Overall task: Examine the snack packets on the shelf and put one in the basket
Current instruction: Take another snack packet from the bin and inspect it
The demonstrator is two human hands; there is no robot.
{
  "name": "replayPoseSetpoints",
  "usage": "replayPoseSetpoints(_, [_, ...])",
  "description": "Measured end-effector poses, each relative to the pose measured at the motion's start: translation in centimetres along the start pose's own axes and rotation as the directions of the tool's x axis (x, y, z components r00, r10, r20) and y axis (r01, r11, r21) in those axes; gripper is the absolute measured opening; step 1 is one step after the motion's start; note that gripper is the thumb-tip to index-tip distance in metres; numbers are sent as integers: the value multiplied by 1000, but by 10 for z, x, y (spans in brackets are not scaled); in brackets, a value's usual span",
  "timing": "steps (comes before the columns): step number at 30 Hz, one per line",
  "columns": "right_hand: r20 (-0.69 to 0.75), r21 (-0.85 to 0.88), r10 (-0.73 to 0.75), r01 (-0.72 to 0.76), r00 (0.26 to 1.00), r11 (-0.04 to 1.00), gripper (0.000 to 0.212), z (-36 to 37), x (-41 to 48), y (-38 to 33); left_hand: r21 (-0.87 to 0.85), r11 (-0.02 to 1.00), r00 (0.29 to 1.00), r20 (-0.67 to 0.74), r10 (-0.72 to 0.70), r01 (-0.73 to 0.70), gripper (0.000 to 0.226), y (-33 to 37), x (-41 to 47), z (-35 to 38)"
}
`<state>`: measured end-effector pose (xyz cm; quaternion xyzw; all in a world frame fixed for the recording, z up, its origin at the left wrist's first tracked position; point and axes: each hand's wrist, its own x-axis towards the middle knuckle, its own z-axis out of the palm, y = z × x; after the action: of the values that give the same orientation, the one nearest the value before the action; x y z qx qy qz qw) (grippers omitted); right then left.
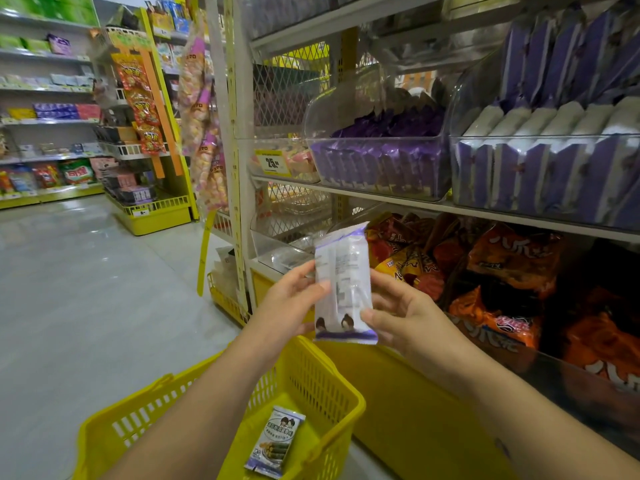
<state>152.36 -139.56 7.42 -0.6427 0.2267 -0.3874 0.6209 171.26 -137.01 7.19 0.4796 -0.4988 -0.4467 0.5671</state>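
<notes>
Shelf (415, 201): white metal tiers, rising behind and to the right of the two hands.
Orange bags (502, 271): piled on the lower tier, just right of the grip and level with it.
Clear bins (547, 174): on the tier above the grip, packed with upright purple-and-white packets.
Basket (356, 403): yellow plastic, directly below the hands, near the forearms.
Held packet (343, 282): white with purple ends, upright between both hands, above the basket and in front of the lower tier; its small-print side faces the camera.
Left hand (287, 303): pinches the packet's left edge, thumb on the near face, fingers behind.
Right hand (398, 317): pinches the lower right edge, thumb across the near face, fingers curled behind.
Second packet (275, 441): lies flat on the basket floor, well below the grip, touched by neither hand.
Price tag (272, 162): yellow, on a bin front up and left of the grip.
</notes>
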Motion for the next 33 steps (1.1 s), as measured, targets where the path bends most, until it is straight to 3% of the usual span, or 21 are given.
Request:
replayPoseSetpoints(4, [12, 291, -6, 2, 1000, 957, 56, -2, 2, -3, -93, 995, 971, 237, -7, 30, 66, 7, -3, 0])
replayPoseSetpoints(7, [-48, 304, -34, 48, 998, 952, 62, -2, 3, -8, -178, 984, 957, 283, 69, -18, 71, 15, -2, -3])
replayPoseSetpoints(11, [-172, 72, -107, 121, 979, 990, 65, -1, -2, -30, -115, 971, 966, 130, 223, -208, 73, 38, -5, 9])
replayPoseSetpoints(16, [-182, -239, -270, 224, 946, 945, 62, -7, -20, -82, -17, 856, 857, 5, 516, -516, 43, 86, -12, 50])
replayPoseSetpoints(18, [-189, -344, -332, 254, 924, 904, 63, -17, -28, -110, 69, 804, 807, 34, 590, -591, 37, 111, -13, 72])
replayPoseSetpoints(22, [-238, -501, -395, 236, 887, 833, 57, -43, -46, -166, 204, 691, 720, 175, 671, -694, 51, 155, -10, 118])
replayPoseSetpoints(24, [-258, -661, -430, 167, 865, 732, 58, -61, -58, -195, 235, 641, 682, 202, 703, -731, 52, 176, -7, 139])
replayPoseSetpoints(27, [-257, -876, -455, -7, 852, 482, 47, -91, -77, -241, 281, 588, 649, 249, 719, -759, 50, 201, 4, 166])
replayPoseSetpoints(30, [-268, -953, -484, -155, 833, 262, 26, -120, -91, -282, 325, 548, 636, 348, 689, -771, 45, 219, 21, 192])
replayPoseSetpoints(33, [-272, -957, -483, -285, 832, 48, 20, -143, -94, -312, 352, 483, 598, 461, 656, -801, 42, 231, 35, 216])
